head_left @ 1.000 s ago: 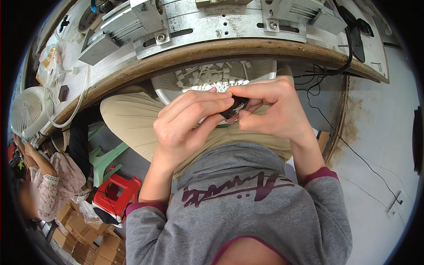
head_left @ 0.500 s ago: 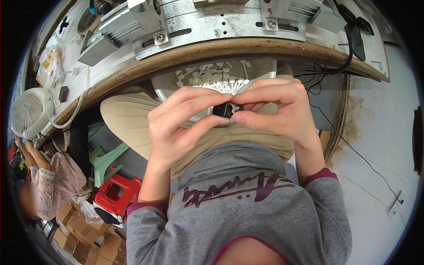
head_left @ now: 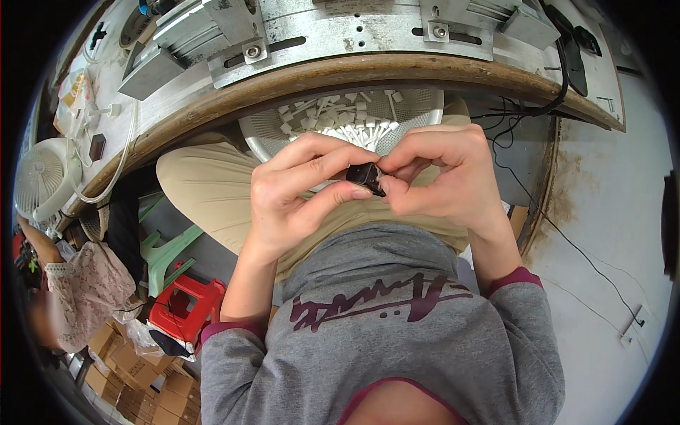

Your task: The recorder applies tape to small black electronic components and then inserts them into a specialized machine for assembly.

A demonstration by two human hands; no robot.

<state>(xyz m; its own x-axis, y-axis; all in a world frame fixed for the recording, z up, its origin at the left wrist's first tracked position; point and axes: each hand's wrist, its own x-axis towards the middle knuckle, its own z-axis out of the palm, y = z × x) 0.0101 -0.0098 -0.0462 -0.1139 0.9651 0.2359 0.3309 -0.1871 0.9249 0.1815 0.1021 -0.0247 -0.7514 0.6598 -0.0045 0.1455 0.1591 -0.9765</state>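
Between my two hands is a small dark, glossy block, held above my lap. The thumb and fingers of my left hand pinch its left side. My right hand has its thumb and fingertips pressed together at the block's right end, where a bit of pale material shows; how much of that lies inside the fingertips is hidden. Just beyond my hands, a white perforated basket rests at my lap under the table edge. Several white plastic pieces with stems and square heads fill it.
The wooden table edge curves across in front, carrying a metal fixture. A white fan and another dark block are at the left. Beside me are a red stool, a green stool, cardboard boxes and another person.
The dark block has turned a little and tilts down to the right. My right thumb and fingers have bent closer together at its end, and my left hand has shifted slightly right.
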